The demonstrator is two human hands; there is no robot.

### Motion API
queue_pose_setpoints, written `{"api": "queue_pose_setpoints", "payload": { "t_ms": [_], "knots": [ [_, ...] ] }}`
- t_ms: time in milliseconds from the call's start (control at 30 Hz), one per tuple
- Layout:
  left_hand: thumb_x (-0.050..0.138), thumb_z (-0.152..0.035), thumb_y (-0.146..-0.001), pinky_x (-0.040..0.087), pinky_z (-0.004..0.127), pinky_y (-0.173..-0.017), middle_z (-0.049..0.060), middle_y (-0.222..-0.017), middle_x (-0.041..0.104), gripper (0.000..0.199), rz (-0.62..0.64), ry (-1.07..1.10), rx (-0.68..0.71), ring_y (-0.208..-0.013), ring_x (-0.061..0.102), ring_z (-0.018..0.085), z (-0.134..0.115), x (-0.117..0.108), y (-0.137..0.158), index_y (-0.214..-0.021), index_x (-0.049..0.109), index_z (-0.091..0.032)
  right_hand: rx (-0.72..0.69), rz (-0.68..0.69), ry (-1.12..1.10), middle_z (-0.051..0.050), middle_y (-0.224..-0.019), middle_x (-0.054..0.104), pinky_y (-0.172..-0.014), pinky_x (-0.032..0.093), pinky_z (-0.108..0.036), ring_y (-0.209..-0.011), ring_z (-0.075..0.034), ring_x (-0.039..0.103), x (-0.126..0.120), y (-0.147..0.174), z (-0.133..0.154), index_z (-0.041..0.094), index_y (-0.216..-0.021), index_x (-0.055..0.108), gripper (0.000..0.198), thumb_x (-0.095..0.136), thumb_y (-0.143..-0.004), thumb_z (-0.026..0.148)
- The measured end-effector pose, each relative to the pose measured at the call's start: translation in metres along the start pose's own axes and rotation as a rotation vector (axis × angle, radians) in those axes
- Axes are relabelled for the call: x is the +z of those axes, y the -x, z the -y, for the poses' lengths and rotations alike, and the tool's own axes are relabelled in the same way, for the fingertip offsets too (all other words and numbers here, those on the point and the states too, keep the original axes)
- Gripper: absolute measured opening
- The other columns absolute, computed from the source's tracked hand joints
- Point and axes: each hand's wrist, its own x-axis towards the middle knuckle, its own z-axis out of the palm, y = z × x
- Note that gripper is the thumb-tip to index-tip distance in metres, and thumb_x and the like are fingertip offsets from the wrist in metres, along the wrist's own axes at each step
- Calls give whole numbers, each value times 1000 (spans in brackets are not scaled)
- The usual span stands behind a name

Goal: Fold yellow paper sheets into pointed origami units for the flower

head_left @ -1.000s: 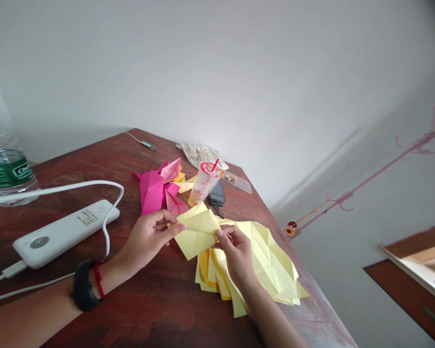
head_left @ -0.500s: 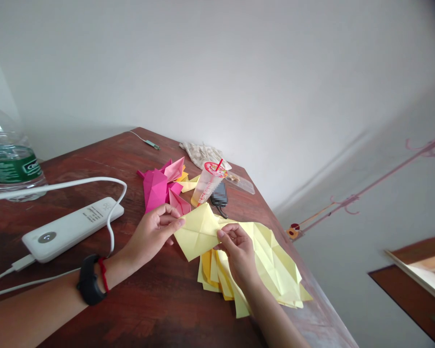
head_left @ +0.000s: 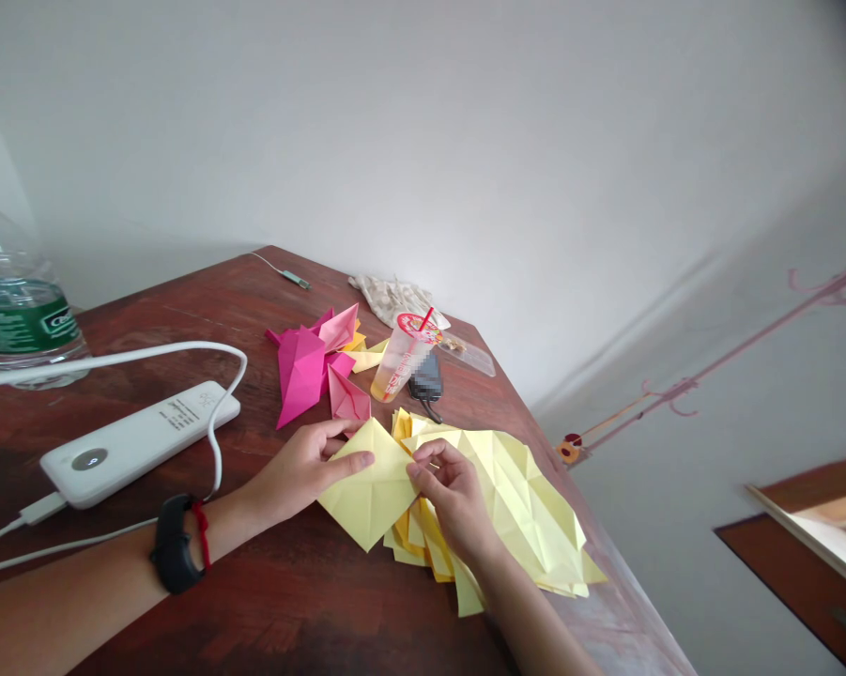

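Observation:
Between my hands is a folded pale yellow square of paper (head_left: 368, 498), turned so one corner points toward me, with crease lines across it. My left hand (head_left: 310, 469) grips its left side, thumb on top and fingers beneath. At the right corner, my right hand (head_left: 447, 483) pinches the paper between thumb and forefinger. Under and beside my right hand lies a spread of creased yellow paper sheets (head_left: 528, 498). Beyond my left hand sit magenta and pink folded paper pieces (head_left: 302, 366).
A plastic cup with a red straw (head_left: 400, 361) stands past the papers, near a black device (head_left: 426, 377) and a cloth (head_left: 394, 300). Left are a white power bank (head_left: 141, 446) with cables and a water bottle (head_left: 24, 314). The wooden table (head_left: 253, 601) ends at the right.
Both hands have brought the yellow paper down and a little left, toward the tabletop. It has turned so a corner points at me. The other objects stay in place.

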Motion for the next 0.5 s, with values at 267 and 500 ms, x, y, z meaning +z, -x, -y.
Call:
{"api": "queue_pose_setpoints", "payload": {
  "t_ms": [267,500],
  "knots": [
    [76,-48,-76,57,33,-70,7,-88,78,41,30,57,-37,-82,75,29,0,2,0,-101,69,-15,32,46,36,4,-66,55,-46,51,-23,-50,-10,52,2,1,2,22,-89,62,28,80,-77,40],
    [71,-54,-79,55,29,-63,7,-83,77,41,26,30,-63,-75,73,26,0,3,0,-93,70,-15,60,95,40,5,-62,55,-47,53,-23,-52,-11,54,5,3,6,21,-88,63,29,80,-77,41]
  ]
}}
